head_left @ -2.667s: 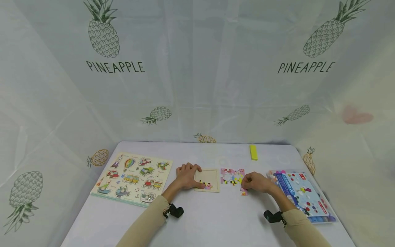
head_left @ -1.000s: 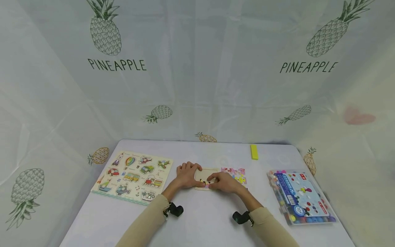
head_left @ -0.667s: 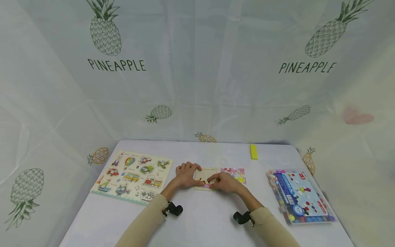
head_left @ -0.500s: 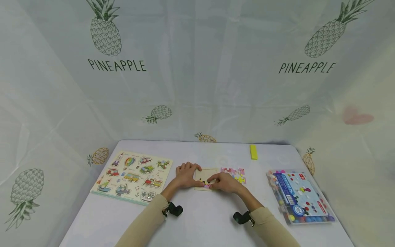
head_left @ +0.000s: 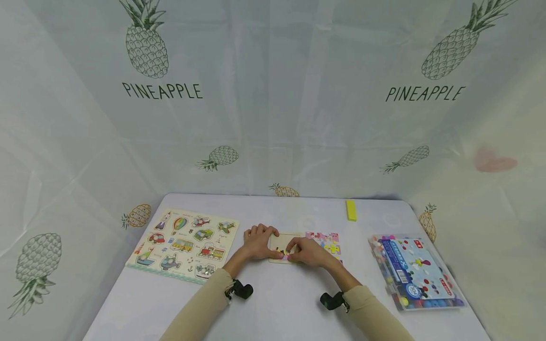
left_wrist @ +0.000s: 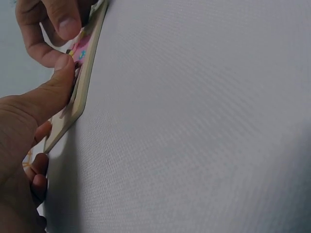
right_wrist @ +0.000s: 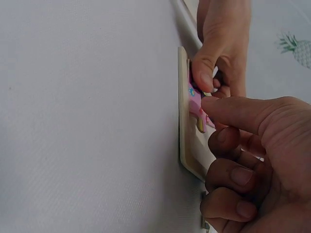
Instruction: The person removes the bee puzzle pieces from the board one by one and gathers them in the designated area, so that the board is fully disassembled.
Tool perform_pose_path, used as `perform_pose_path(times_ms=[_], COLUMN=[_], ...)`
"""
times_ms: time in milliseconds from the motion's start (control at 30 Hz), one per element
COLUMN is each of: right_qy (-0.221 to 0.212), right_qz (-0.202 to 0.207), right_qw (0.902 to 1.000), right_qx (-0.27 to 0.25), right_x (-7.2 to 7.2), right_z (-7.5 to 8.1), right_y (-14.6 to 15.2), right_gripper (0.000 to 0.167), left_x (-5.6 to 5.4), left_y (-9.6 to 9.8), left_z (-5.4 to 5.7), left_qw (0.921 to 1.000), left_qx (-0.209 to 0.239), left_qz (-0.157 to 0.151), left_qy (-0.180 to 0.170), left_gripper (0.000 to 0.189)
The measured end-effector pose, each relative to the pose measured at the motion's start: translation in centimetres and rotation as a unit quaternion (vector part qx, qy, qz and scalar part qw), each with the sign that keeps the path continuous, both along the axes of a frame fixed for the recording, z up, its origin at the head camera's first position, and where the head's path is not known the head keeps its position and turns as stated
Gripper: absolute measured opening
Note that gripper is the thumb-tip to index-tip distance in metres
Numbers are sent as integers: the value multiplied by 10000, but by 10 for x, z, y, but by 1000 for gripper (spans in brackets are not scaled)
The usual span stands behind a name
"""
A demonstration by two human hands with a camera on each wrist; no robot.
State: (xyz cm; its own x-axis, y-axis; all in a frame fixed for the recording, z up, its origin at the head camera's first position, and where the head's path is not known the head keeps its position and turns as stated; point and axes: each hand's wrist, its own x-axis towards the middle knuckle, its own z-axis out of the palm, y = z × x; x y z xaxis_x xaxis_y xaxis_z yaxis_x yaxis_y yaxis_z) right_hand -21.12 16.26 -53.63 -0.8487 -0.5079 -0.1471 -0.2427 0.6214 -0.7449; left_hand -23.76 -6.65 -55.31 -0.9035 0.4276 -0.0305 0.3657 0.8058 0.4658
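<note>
A small wooden puzzle board [head_left: 279, 239] lies mid-table, with a few jigsaw pieces [right_wrist: 194, 101] set along its near edge. My left hand [head_left: 258, 244] grips the board's left side, its thumb on the pieces and its other fingers along the edge. With thumb and index finger, my right hand [head_left: 311, 252] pinches a pink jigsaw piece [right_wrist: 200, 121] low over the near part of the board, close to the left thumb. The fingers hide much of that piece. To the board's right lie loose pink and yellow jigsaw pieces [head_left: 323, 237], partly covered by the right hand.
A larger vehicle picture board [head_left: 183, 246] lies at left. At right stands a clear plastic case [head_left: 418, 267] of colourful beads with a blue printed card. A yellow block [head_left: 350, 210] sits near the table's back edge, before a pineapple-print curtain [head_left: 273, 118].
My right hand has come left from the loose pieces to the board, bringing a piece. Over the last half second it has shifted only slightly. My left hand stays in place.
</note>
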Motion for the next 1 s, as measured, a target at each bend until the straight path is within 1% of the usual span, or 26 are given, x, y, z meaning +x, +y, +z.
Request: perform_pose_path(times_ms=[133,367,533,700,800,900,1000], right_qy=[29,140,79,104,-90,-476,-751], right_qz=[-59,-221,-314,-381,-519,-701,-703], right_qw=[10000,9995,9993,9992,9986,9963,9943], right_qx=[-46,-175,-198,-99,21,142,289], right_x=[0,1,0,-1,-1,0,3], right_z=[-1,0,2,11,16,22,27], right_y=[0,0,7,24,41,59,76], right_gripper=[16,6,9,13,13,9,9], left_x=[0,-2,-2,-2,-2,-2,-3], left_y=[1,2,2,2,0,-1,-2], left_z=[-3,-11,-10,-9,-9,-8,-8], left_qw=[10000,9998,9998,9999,9999,9999,9998], left_qx=[6,1,-54,-60,-32,46,145], left_qz=[10,-6,-11,-41,-59,-81,-98], left_qy=[56,209,164,126,89,44,-5], left_gripper=[67,68,68,68,68,68,69])
